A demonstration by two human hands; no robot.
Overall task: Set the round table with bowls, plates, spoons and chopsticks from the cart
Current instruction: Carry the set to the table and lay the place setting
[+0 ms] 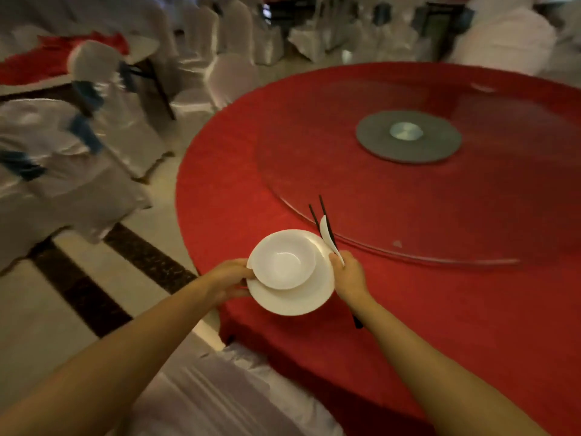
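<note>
Since one setting apparently travelled together, left hand (231,278) gripped round white plate (292,302) under white bowl (284,262); right hand (349,275) clasped black chopsticks (323,212), white spoon (327,234).

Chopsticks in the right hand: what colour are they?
The chopsticks are black; the head view shows them best.

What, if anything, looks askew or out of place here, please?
The bowl sits off-centre on the plate, shifted toward the left hand, its rim reaching the plate's edge there. The right hand grips spoon and chopsticks; nothing looks spilled or broken.
</note>
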